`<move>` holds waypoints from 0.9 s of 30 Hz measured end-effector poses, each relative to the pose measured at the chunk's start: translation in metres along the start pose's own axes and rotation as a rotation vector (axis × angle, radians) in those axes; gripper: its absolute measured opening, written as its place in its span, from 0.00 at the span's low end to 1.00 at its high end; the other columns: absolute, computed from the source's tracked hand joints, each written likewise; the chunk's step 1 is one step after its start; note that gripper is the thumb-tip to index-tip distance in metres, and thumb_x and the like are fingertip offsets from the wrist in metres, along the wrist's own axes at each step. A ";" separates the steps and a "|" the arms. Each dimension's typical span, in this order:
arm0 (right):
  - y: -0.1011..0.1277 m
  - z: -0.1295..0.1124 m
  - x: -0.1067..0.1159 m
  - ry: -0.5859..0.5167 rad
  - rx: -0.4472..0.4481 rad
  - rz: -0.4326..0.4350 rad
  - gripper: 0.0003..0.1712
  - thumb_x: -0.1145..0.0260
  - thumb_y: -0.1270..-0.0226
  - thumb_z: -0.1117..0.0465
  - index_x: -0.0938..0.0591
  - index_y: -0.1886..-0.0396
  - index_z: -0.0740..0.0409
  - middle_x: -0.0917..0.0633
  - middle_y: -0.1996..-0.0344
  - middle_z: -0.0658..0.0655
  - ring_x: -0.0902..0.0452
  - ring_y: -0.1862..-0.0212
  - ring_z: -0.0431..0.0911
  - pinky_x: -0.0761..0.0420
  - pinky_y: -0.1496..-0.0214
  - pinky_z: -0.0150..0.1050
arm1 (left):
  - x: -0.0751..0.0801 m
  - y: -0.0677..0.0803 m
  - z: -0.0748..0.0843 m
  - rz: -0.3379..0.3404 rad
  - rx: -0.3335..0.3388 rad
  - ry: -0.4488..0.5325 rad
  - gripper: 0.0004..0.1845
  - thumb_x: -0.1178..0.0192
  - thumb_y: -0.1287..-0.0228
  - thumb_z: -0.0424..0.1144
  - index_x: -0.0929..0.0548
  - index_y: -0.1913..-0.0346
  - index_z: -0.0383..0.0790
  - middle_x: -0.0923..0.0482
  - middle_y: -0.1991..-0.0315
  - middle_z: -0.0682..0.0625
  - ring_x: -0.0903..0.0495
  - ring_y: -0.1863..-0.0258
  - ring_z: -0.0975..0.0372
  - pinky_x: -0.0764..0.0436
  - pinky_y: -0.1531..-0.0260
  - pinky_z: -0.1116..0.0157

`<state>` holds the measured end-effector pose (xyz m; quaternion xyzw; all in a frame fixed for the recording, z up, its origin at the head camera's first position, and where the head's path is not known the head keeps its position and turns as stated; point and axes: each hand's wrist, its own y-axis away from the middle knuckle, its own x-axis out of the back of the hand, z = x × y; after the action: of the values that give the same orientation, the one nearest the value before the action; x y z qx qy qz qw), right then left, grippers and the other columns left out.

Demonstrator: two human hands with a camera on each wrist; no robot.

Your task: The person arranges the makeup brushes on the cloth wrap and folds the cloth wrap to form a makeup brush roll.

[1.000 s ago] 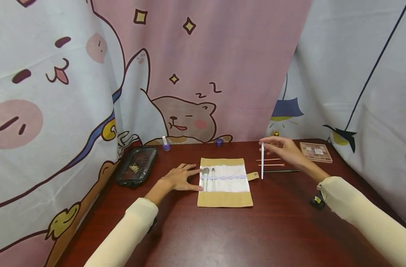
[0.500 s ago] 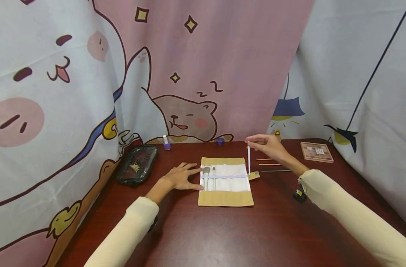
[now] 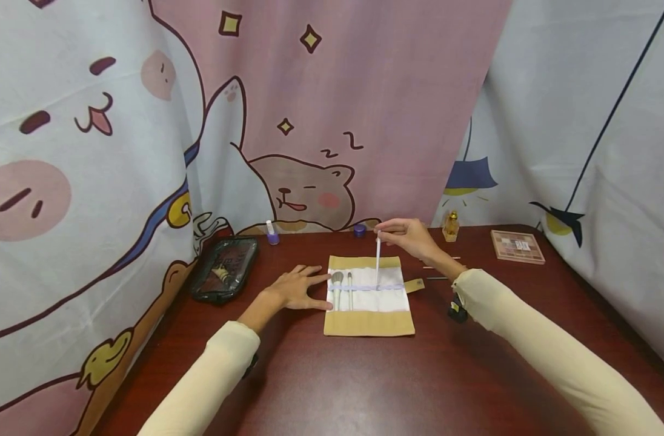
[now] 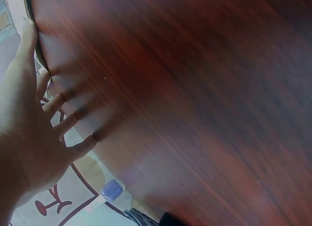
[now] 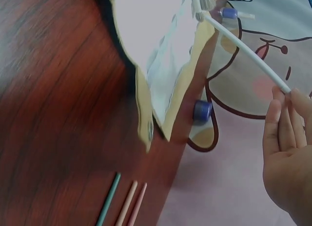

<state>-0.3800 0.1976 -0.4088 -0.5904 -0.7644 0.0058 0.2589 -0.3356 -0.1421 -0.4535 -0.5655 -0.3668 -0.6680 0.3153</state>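
Slim white brush upright over roll

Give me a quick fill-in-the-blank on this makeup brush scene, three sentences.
1. The right hand pinches a white ____ over the brush roll.
2. The left hand lies flat on the ____ beside the roll.
3. The roll already holds ____ brushes.

Missing words: brush; table; two

Head view up high, looking forward and down across the whole table. Left wrist view pressed close, skimming bare wood. Right wrist view near, facing the curtain; brush roll shared with head view.
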 end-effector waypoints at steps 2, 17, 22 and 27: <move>-0.003 0.002 -0.006 -0.009 0.003 0.004 0.17 0.29 0.28 0.62 0.13 0.44 0.66 0.10 0.50 0.62 0.11 0.52 0.54 0.13 0.55 0.37 | 0.000 0.000 0.000 -0.001 -0.002 0.001 0.50 0.42 0.43 0.80 0.36 0.20 0.65 0.43 0.18 0.51 0.45 0.21 0.47 0.34 0.32 0.37; -0.017 0.015 -0.034 0.006 -0.015 0.017 0.12 0.28 0.29 0.65 0.11 0.48 0.61 0.10 0.54 0.64 0.11 0.53 0.60 0.12 0.56 0.42 | -0.001 -0.002 -0.001 -0.008 0.006 -0.021 0.50 0.45 0.44 0.83 0.37 0.20 0.67 0.44 0.18 0.52 0.45 0.21 0.50 0.33 0.32 0.39; -0.015 0.020 -0.039 -0.013 -0.053 0.000 0.13 0.28 0.29 0.65 0.11 0.48 0.62 0.10 0.54 0.64 0.12 0.51 0.62 0.16 0.49 0.59 | -0.001 -0.003 -0.002 -0.016 0.016 -0.025 0.51 0.46 0.45 0.84 0.38 0.19 0.68 0.45 0.18 0.53 0.45 0.20 0.50 0.34 0.31 0.39; -0.012 0.026 -0.043 -0.013 -0.094 -0.033 0.15 0.29 0.28 0.66 0.12 0.45 0.64 0.11 0.50 0.67 0.12 0.51 0.59 0.16 0.48 0.58 | -0.003 -0.003 -0.003 -0.020 0.025 -0.026 0.51 0.47 0.46 0.85 0.39 0.19 0.69 0.45 0.18 0.53 0.46 0.20 0.51 0.35 0.30 0.39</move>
<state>-0.3936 0.1627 -0.4441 -0.5890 -0.7753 -0.0306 0.2259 -0.3390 -0.1427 -0.4568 -0.5665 -0.3849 -0.6592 0.3105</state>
